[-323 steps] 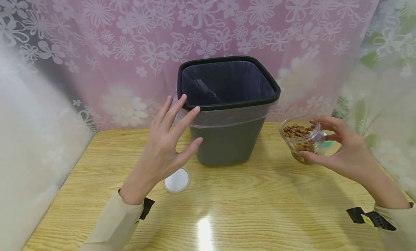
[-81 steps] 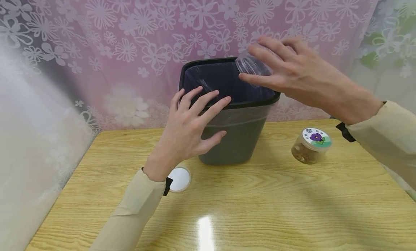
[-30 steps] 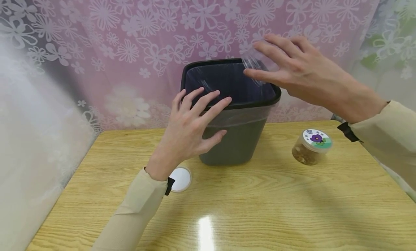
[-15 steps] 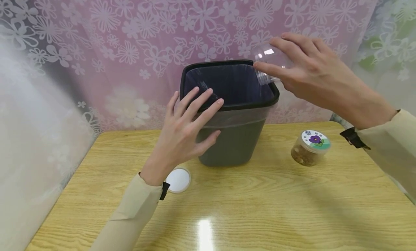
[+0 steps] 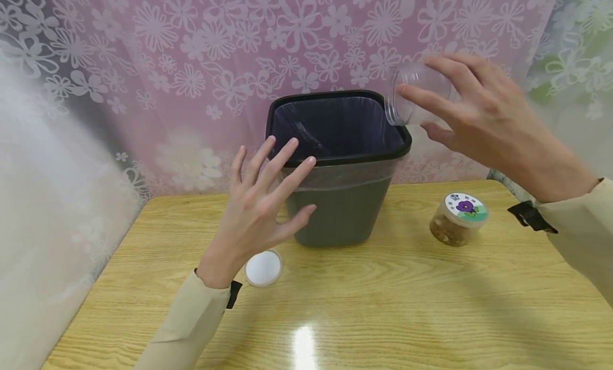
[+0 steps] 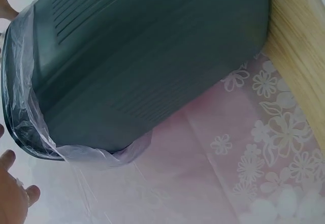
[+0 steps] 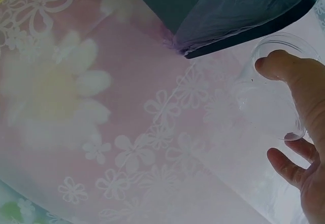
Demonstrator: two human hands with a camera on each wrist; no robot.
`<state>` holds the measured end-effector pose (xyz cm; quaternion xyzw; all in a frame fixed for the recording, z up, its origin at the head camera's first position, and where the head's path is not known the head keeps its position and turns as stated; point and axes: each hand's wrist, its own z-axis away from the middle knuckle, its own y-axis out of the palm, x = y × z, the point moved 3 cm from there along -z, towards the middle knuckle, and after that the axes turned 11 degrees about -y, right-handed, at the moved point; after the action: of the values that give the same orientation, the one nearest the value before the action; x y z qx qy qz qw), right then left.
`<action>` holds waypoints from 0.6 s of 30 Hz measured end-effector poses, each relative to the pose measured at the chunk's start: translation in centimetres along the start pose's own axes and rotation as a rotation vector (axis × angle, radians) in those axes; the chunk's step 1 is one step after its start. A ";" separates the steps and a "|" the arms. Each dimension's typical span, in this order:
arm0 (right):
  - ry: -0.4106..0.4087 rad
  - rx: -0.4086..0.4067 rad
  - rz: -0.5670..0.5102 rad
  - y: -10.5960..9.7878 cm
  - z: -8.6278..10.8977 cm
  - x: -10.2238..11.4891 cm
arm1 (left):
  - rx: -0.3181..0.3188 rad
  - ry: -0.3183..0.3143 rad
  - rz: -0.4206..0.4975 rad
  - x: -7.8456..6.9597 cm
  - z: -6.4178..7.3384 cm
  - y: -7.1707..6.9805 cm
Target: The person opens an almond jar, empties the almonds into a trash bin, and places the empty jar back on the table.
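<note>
My right hand (image 5: 493,114) grips a clear plastic jar (image 5: 407,80) at the back right corner of a dark grey bin (image 5: 340,215). The jar lies on its side, its mouth toward the bin, with no pellets showing inside. The right wrist view has the thumb across the clear jar (image 7: 269,107), close by the bin's rim (image 7: 244,38). My left hand (image 5: 254,210) has its fingers spread, fingertips at the bin's front left rim. A clear plastic liner (image 6: 30,82) folds over that rim in the left wrist view.
A lidded jar (image 5: 457,223) with brown contents and a flower label stands right of the bin. A round white lid (image 5: 263,268) lies on the wooden table (image 5: 383,306) near my left wrist. Flowered curtains (image 5: 191,93) hang behind and at both sides.
The clear jar, earlier holding brown pellets by the table, is now empty. Lately my right hand has drawn it rightward from over the bin, and my left hand has shifted left.
</note>
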<state>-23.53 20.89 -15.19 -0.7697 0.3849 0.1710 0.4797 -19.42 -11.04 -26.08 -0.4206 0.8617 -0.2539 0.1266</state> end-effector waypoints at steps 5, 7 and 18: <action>0.067 -0.071 -0.001 0.0 1.1 0.1 | -0.004 -0.003 0.008 0.0 0.6 -0.2; 0.101 -0.112 -0.003 0.1 1.6 0.1 | 0.000 -0.007 0.012 0.0 0.9 -0.3; 0.267 -0.232 -0.055 0.2 3.8 0.2 | -0.056 0.014 0.040 0.1 2.1 -0.6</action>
<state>-23.10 24.05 -17.27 -0.8459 0.4019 0.0972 0.3367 -18.18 -12.08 -27.51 -0.4051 0.8776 -0.2298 0.1138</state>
